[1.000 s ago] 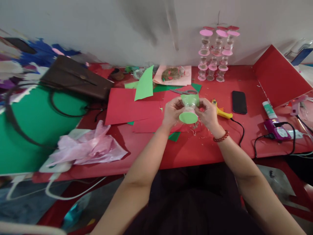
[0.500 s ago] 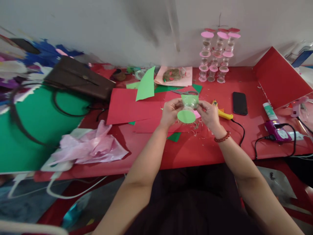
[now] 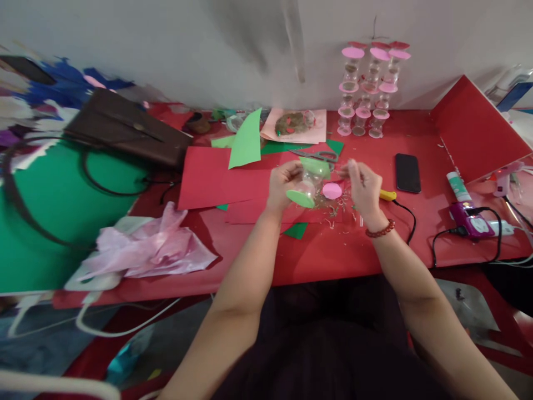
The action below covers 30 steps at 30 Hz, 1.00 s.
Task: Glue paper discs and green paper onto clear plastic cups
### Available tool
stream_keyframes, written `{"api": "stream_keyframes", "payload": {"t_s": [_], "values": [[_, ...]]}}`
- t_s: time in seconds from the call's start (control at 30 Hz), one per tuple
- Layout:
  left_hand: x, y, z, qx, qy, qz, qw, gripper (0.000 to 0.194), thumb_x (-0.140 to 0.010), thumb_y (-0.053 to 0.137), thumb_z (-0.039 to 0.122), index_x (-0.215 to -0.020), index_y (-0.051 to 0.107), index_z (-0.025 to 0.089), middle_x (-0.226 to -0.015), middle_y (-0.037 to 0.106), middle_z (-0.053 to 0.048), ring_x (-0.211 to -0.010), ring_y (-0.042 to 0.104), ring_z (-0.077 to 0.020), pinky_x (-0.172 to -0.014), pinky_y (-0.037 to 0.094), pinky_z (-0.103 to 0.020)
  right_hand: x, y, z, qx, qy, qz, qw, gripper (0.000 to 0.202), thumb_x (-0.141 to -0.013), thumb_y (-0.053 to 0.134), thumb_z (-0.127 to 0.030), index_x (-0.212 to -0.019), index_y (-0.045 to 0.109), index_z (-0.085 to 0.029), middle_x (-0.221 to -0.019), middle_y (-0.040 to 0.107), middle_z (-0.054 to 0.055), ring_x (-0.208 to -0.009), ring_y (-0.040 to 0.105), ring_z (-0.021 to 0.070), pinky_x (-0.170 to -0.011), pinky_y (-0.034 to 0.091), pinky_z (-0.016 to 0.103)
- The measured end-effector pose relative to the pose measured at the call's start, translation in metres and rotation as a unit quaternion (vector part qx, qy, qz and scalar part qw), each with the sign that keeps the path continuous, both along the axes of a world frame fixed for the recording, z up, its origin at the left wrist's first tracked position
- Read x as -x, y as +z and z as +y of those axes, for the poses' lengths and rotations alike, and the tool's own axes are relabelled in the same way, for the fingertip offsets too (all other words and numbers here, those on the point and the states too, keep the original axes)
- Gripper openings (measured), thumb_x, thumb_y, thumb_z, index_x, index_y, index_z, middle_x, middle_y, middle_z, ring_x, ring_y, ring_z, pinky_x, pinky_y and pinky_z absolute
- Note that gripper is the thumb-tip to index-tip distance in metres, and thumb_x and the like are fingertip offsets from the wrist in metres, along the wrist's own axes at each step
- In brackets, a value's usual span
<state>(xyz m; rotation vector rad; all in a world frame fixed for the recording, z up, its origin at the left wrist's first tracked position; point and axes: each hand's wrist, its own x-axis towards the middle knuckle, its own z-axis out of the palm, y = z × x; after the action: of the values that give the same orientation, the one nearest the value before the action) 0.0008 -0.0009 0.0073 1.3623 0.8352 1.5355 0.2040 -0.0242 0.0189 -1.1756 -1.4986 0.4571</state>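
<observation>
My left hand (image 3: 283, 186) is closed around a clear plastic piece (image 3: 308, 183) shaped like an hourglass, with a green paper disc on its near end and green paper at its far end. It tilts toward the left. My right hand (image 3: 364, 186) is just right of it, apart from it, with fingers partly bent and slightly blurred; I see nothing in them. Below, between the hands, a pink paper disc (image 3: 332, 191) lies among thin pale scraps. Grey-handled scissors (image 3: 327, 156) rest just beyond the plastic piece.
Red sheets (image 3: 220, 180) and a light green sheet (image 3: 245, 141) lie to the left. Pink-disced plastic columns (image 3: 361, 114) stand by the wall. At right are a yellow corded tool (image 3: 387, 195), a phone (image 3: 407, 173) and a purple power adapter (image 3: 474, 222). A pink plastic bag (image 3: 158, 247) lies front left.
My right hand has let go of the plastic piece and moved right. My left hand has turned the piece, swinging its near green disc left and uncovering more of the pink disc.
</observation>
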Motion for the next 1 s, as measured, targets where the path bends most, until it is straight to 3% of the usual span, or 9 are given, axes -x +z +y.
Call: {"api": "stream_keyframes", "payload": {"t_s": [0.1, 0.2, 0.27, 0.37, 0.47, 0.7, 0.77, 0.87, 1.0], "values": [[0.004, -0.003, 0.006, -0.01, 0.031, -0.033, 0.999, 0.024, -0.064, 0.094, 0.028, -0.085, 0.082, 0.023, -0.086, 0.083, -0.002, -0.077, 0.077, -0.0175, -0.075, 0.062, -0.03, -0.012, 0.001, 0.006, -0.025, -0.092, 0.056, 0.994, 0.047, -0.112, 0.032, -0.05, -0.104, 0.071, -0.024, -0.076, 0.066, 0.002, -0.071, 0.069, 0.0147, -0.072, 0.057, 0.03], [0.004, -0.006, 0.011, -0.005, 0.039, -0.054, 0.998, 0.026, -0.062, 0.093, 0.028, -0.084, 0.081, 0.023, -0.086, 0.082, -0.002, -0.078, 0.077, -0.018, -0.075, 0.063, -0.031, -0.022, -0.001, 0.014, -0.058, -0.131, 0.044, 0.989, 0.038, -0.112, 0.035, -0.038, -0.127, 0.067, -0.025, -0.102, 0.072, 0.008, -0.094, 0.073, 0.019, -0.088, 0.061, 0.038], [0.004, -0.008, 0.013, -0.002, 0.04, -0.056, 0.998, 0.028, -0.06, 0.093, 0.027, -0.085, 0.081, 0.023, -0.087, 0.083, -0.002, -0.079, 0.077, -0.0183, -0.076, 0.063, -0.032, -0.021, -0.002, 0.016, -0.07, -0.109, 0.006, 0.992, 0.037, -0.108, 0.042, -0.033, -0.138, 0.062, -0.026, -0.126, 0.069, 0.012, -0.112, 0.071, 0.0223, -0.095, 0.06, 0.041], [0.002, -0.01, 0.013, 0.004, 0.027, -0.046, 0.999, 0.028, -0.062, 0.092, 0.027, -0.087, 0.081, 0.022, -0.089, 0.083, -0.003, -0.081, 0.077, -0.0192, -0.077, 0.062, -0.032, -0.006, 0.0, 0.015, -0.062, 0.011, -0.044, 0.997, 0.041, -0.099, 0.057, -0.03, -0.139, 0.061, -0.026, -0.138, 0.067, 0.013, -0.122, 0.068, 0.0246, -0.097, 0.06, 0.041], [-0.001, -0.01, 0.012, 0.015, 0.0, -0.033, 0.999, 0.023, -0.068, 0.089, 0.032, -0.087, 0.081, 0.023, -0.089, 0.083, -0.005, -0.083, 0.078, -0.0209, -0.082, 0.062, -0.035, 0.014, 0.005, 0.01, -0.024, 0.103, -0.059, 0.993, 0.029, -0.097, 0.059, -0.031, -0.123, 0.068, -0.024, -0.12, 0.075, 0.009, -0.109, 0.072, 0.0224, -0.093, 0.06, 0.038], [-0.006, -0.005, 0.006, 0.076, -0.061, -0.072, 0.993, 0.027, -0.076, 0.086, 0.05, -0.085, 0.08, 0.025, -0.087, 0.082, -0.004, -0.082, 0.076, -0.022, -0.082, 0.062, -0.037, 0.023, 0.018, 0.005, -0.017, 0.041, -0.083, 0.996, 0.02, -0.098, 0.054, -0.029, -0.091, 0.071, -0.021, -0.08, 0.074, 0.002, -0.072, 0.064, 0.016, -0.072, 0.051, 0.03], [-0.005, -0.003, 0.005, 0.087, -0.122, -0.096, 0.984, 0.04, -0.078, 0.082, 0.063, -0.095, 0.081, 0.026, -0.101, 0.082, -0.006, -0.093, 0.077, -0.0253, -0.086, 0.062, -0.04, 0.023, 0.022, 0.007, -0.014, 0.013, -0.077, 0.997, 0.019, -0.097, 0.055, -0.027, -0.087, 0.07, -0.021, -0.077, 0.074, 0.001, -0.069, 0.062, 0.0155, -0.069, 0.049, 0.03], [-0.001, -0.001, 0.001, 0.064, -0.213, -0.103, 0.97, 0.072, -0.063, 0.092, 0.068, -0.123, 0.076, 0.032, -0.132, 0.076, -0.008, -0.121, 0.073, -0.0319, -0.098, 0.061, -0.043, 0.03, 0.03, 0.012, -0.005, -0.007, -0.059, 0.998, 0.015, -0.094, 0.059, -0.025, -0.084, 0.069, -0.022, -0.08, 0.075, 0.001, -0.072, 0.064, 0.0157, -0.072, 0.05, 0.031], [0.006, 0.004, 0.001, 0.06, -0.231, -0.132, 0.962, 0.086, -0.058, 0.086, 0.083, -0.127, 0.072, 0.035, -0.141, 0.071, -0.007, -0.131, 0.068, -0.0358, -0.1, 0.06, -0.048, 0.048, 0.048, 0.021, -0.01, 0.033, -0.084, 0.996, 0.012, -0.092, 0.062, -0.021, -0.082, 0.068, -0.022, -0.08, 0.073, 0.0, -0.074, 0.064, 0.0155, -0.077, 0.051, 0.032]]}}
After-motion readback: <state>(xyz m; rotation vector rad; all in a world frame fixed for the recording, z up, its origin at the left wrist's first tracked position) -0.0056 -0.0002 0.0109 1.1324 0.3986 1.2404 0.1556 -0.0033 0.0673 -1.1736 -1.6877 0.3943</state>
